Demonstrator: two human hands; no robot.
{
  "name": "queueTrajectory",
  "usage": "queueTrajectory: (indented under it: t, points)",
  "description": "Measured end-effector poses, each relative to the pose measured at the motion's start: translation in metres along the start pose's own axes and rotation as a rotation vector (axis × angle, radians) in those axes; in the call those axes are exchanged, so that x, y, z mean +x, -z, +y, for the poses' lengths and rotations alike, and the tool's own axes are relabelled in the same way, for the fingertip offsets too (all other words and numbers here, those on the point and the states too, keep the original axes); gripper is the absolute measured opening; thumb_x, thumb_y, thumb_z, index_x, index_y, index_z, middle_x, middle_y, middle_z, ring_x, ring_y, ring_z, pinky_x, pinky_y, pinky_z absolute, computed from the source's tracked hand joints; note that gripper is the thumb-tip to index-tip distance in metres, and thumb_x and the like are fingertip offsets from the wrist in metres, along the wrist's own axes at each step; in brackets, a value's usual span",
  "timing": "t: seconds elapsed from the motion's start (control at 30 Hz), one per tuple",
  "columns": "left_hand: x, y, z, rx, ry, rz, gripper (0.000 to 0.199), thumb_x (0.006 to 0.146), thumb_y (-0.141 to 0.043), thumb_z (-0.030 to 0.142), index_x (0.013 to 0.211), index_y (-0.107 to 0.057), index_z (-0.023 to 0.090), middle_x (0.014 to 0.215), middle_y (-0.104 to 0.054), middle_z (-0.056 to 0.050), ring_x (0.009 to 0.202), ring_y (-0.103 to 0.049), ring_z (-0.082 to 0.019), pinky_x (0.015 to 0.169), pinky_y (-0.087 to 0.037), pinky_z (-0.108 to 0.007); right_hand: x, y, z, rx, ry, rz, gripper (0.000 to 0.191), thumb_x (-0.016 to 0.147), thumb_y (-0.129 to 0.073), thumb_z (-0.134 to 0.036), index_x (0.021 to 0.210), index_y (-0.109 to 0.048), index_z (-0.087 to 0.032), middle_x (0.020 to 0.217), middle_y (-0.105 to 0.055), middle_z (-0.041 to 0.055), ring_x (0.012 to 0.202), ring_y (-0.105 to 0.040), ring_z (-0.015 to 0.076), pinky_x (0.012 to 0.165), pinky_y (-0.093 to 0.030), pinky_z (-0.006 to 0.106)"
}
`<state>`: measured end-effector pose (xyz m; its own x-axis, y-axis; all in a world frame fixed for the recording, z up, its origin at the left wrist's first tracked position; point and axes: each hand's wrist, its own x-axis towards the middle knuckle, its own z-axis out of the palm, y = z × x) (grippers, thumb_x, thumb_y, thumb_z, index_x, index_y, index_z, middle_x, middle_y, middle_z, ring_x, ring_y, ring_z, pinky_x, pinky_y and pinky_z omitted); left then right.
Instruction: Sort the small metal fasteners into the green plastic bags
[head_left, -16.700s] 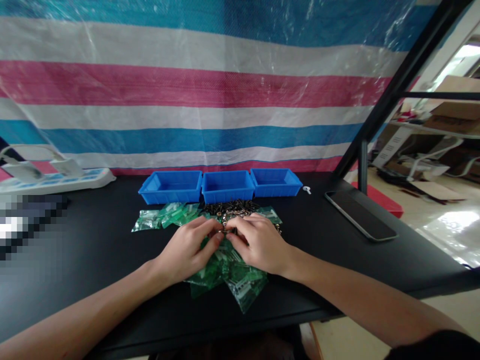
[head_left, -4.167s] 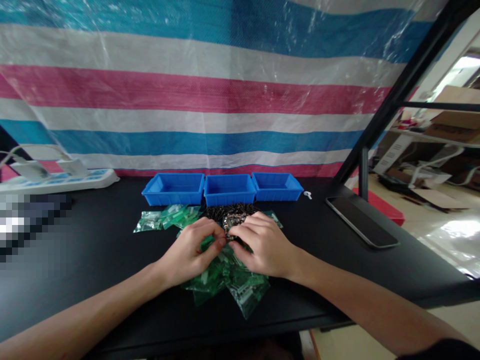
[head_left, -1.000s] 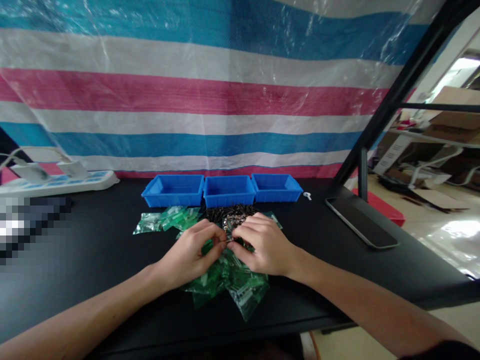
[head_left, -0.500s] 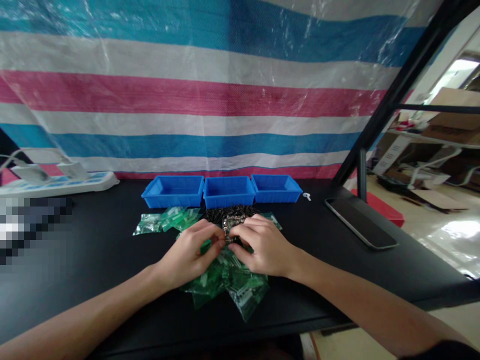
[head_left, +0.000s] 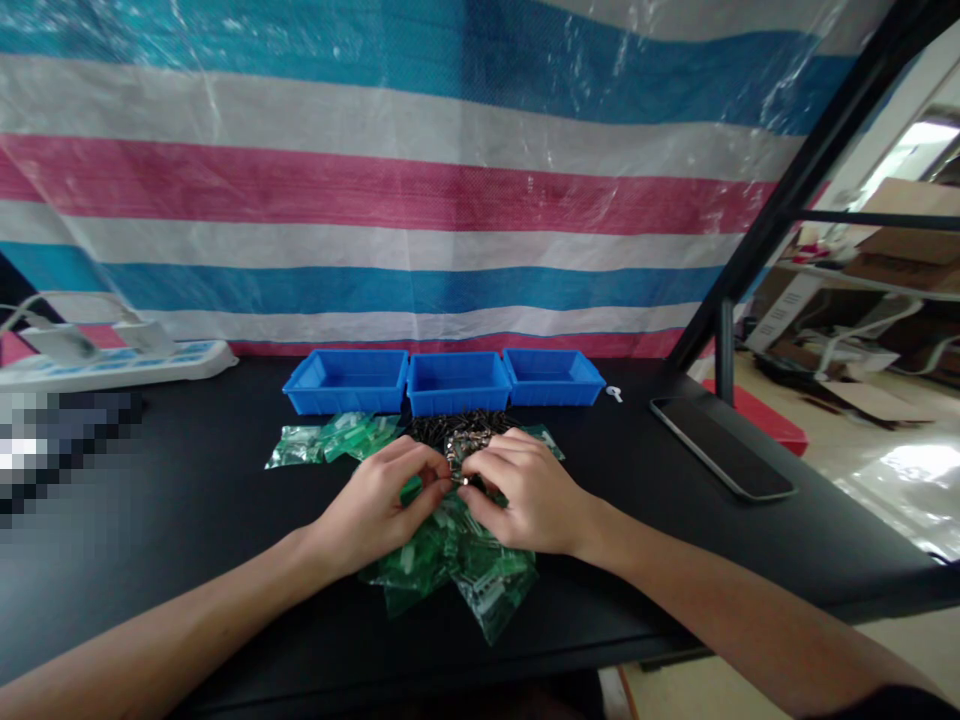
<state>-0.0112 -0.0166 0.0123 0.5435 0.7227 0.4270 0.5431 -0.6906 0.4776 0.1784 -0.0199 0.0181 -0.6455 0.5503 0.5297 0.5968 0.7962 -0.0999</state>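
My left hand (head_left: 390,492) is closed in a pinch, thumb against the fingertips; what it grips is too small to make out. Close by on the right, my right hand (head_left: 525,490) pinches a small shiny metal piece (head_left: 466,481), mostly hidden by the fingers. The fingertips of both hands nearly meet. Under and in front of them lies a heap of green clear plastic packets (head_left: 480,565). Just beyond the fingertips are small metal parts (head_left: 459,442), and behind these a pile of dark screw-like pieces (head_left: 431,430).
Three blue trays, left (head_left: 345,385), middle (head_left: 459,388) and right (head_left: 553,380), stand in a row at the back. More green packets (head_left: 337,438) lie left. A phone (head_left: 721,448) rests on the right. A power strip (head_left: 120,367) sits at the far left.
My right fingertips have shifted very slightly, and a shiny bit of the metal piece now shows between them. My left hand stays almost where it was.
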Motion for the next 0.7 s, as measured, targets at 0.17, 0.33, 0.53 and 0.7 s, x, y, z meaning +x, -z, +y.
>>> queueTrajectory:
  t: [0.17, 0.33, 0.53, 0.7]
  points:
    - [0.0001, -0.0002, -0.0003, 0.002, -0.006, -0.005, 0.012, 0.083, -0.044, 0.018, 0.079, -0.055, 0.017, 0.076, -0.057, -0.001, 0.073, -0.052, -0.014, 0.066, -0.042, -0.023, 0.0002, 0.0000, 0.0004, -0.004, 0.000, -0.013, 0.015, 0.082, -0.049, -0.027, 0.076, -0.056, -0.015, 0.065, -0.058, 0.0015, 0.064, -0.051, 0.0140, 0.063, -0.033, 0.027]
    - [-0.0011, -0.0019, -0.0025, -0.001, 0.003, -0.021, 0.012, 0.083, -0.042, 0.017, 0.076, -0.051, 0.016, 0.074, -0.053, -0.001, 0.070, -0.050, -0.013, 0.064, -0.041, -0.023, -0.0004, -0.0015, 0.0012, -0.016, 0.013, -0.015, 0.015, 0.082, -0.050, -0.028, 0.076, -0.056, -0.015, 0.066, -0.059, 0.0012, 0.065, -0.052, 0.0139, 0.063, -0.033, 0.027]
    - [-0.0022, -0.0034, -0.0030, -0.009, 0.011, -0.050, 0.012, 0.084, -0.039, 0.018, 0.075, -0.047, 0.017, 0.072, -0.049, -0.001, 0.068, -0.048, -0.013, 0.061, -0.039, -0.023, -0.0001, -0.0017, 0.0019, -0.033, 0.031, -0.010, 0.015, 0.083, -0.050, -0.027, 0.076, -0.056, -0.015, 0.066, -0.059, 0.0010, 0.065, -0.052, 0.0139, 0.063, -0.033, 0.027]
    - [-0.0013, -0.0025, -0.0018, -0.006, -0.007, -0.051, 0.013, 0.085, -0.038, 0.017, 0.076, -0.046, 0.017, 0.073, -0.049, -0.001, 0.070, -0.047, -0.014, 0.063, -0.038, -0.023, -0.0003, -0.0012, 0.0019, -0.036, 0.036, -0.004, 0.015, 0.082, -0.051, -0.028, 0.074, -0.056, -0.015, 0.066, -0.059, 0.0010, 0.065, -0.052, 0.0137, 0.063, -0.033, 0.027]
